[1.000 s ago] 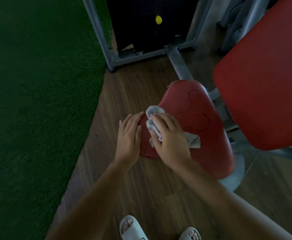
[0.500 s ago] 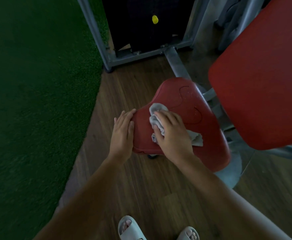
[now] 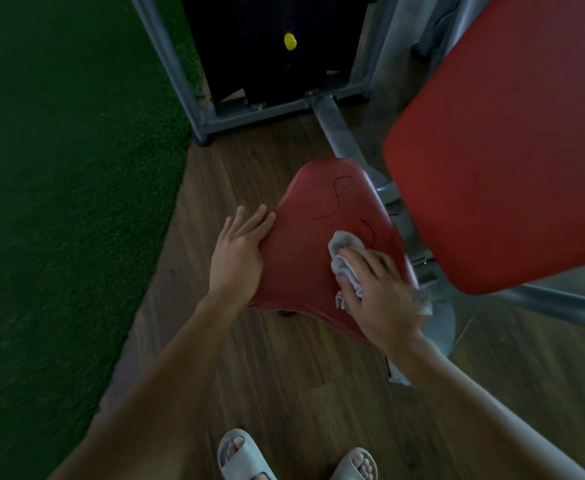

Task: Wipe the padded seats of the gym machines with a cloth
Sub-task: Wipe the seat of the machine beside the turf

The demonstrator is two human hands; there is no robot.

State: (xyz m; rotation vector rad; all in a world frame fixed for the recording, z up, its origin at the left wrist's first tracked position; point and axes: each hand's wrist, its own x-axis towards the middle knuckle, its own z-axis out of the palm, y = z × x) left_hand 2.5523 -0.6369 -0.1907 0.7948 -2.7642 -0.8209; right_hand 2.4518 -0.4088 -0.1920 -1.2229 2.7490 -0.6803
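Note:
A red padded seat (image 3: 313, 244) of a gym machine sits in the middle of the view, with dark curved marks near its far end. My left hand (image 3: 239, 254) rests flat on the seat's left edge, fingers straight. My right hand (image 3: 377, 289) presses a crumpled grey cloth (image 3: 344, 258) onto the right side of the seat, fingers spread over it. A corner of the cloth shows behind my right wrist at the seat's right edge. A larger red back pad (image 3: 506, 161) stands tilted just to the right of the seat.
The machine's grey steel frame (image 3: 180, 84) and dark weight stack with a yellow pin (image 3: 289, 41) stand at the back. Green artificial turf (image 3: 59, 202) covers the left. Wooden floor (image 3: 284, 375) lies below, with my feet in grey slippers (image 3: 242, 455).
My right hand has slid the cloth from the seat's left part across to its right side. My left hand stays on the left edge, a little further forward.

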